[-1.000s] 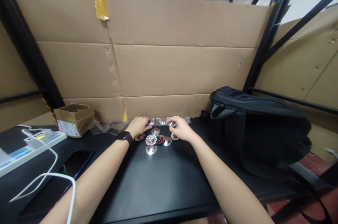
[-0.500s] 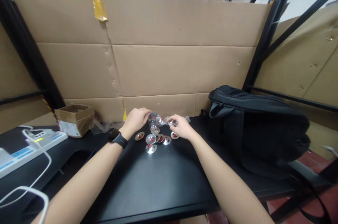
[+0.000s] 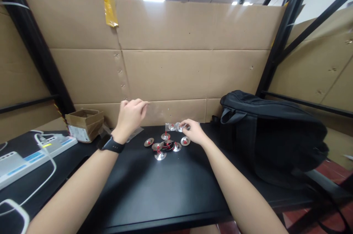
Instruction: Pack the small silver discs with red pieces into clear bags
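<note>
My left hand [image 3: 132, 114], with a dark watch on the wrist, is raised above the back of the table. Its thumb and fingers pinch a thin clear plastic bag [image 3: 157, 108], which shows only as a faint sheen against the cardboard. My right hand [image 3: 193, 131] is lower, its fingers closed on bagged finger cymbals [image 3: 179, 128] at the back of the table; the fingers partly hide them. Between my hands lie several loose silver finger cymbals [image 3: 160, 155] with red cords, some overlapping. Another bagged cymbal [image 3: 172, 127] lies just left of my right fingertips.
A small open cardboard box [image 3: 85, 125] stands at the back left, near crumpled clear plastic [image 3: 135, 135]. A white power strip [image 3: 35, 158] with cables lies left. A black backpack [image 3: 273, 135] fills the right. A cardboard wall [image 3: 165, 76] rises behind the black table [image 3: 165, 190].
My left hand has lifted up and left, away from the cymbals, taking the clear bag along. Loose cymbals now lie where it was. My right hand has stayed near the bagged cymbals.
</note>
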The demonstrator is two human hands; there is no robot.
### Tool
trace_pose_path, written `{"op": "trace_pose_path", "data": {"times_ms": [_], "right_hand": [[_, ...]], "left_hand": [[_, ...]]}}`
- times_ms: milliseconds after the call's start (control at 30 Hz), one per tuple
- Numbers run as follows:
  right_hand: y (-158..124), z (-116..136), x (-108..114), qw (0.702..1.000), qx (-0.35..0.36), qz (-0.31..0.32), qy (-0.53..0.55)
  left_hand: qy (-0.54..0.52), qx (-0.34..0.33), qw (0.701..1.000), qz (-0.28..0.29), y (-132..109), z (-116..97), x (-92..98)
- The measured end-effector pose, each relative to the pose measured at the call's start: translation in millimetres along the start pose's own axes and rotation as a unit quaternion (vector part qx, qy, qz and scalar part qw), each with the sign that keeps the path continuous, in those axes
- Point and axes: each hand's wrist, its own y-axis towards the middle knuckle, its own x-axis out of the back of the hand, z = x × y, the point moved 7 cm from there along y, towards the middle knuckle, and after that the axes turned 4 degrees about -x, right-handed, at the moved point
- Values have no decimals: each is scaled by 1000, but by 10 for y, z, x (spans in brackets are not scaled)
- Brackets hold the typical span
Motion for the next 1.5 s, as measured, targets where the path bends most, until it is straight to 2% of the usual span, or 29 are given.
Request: {"op": "trace_pose_path", "data": {"times_ms": [67,133,200,267,300,367,433,533,633,767,867,967,1133,1333,1500], "right_hand": [[-4,-11,-25,1000,2,4,-13],[-8,-23,-62,999,5,14,-31],[-5,-41,-89,999,7,22,-49],[6,-74,-78,998,6,20,-62],[14,-98,-53,998,3,12,-65],[26,-157,20,998,-6,-9,-65],[30,-215,98,998,-14,-27,-60],[25,-280,179,997,-26,-35,-58],[23,-287,223,997,-28,-39,-63],[29,-239,241,997,-17,-34,-66],[36,-212,245,998,-8,-34,-61],[40,-204,241,998,-4,-36,-54],[37,-193,214,998,-1,-29,-51],[29,-190,176,998,-4,-19,-54],[18,-187,133,998,-8,-2,-56]], "left_hand": [[47,35,998,13,-112,218,-17],[71,54,994,57,-279,407,-131],[86,68,986,125,-460,536,-341],[96,91,973,187,-592,568,-594],[77,86,969,219,-620,508,-743],[-13,13,961,275,-590,189,-1059],[-100,-70,948,295,-482,-227,-1311],[-130,-104,933,320,-298,-671,-1655],[-119,-96,929,337,-179,-867,-1936],[-93,-76,930,346,-139,-844,-2119],[-83,-63,934,340,-141,-757,-2082],[-78,-53,943,319,-127,-666,-1914],[-75,-37,962,260,-37,-482,-1431],[-146,-69,968,195,120,-365,-771],[-153,-74,968,187,208,-357,-454]]}}
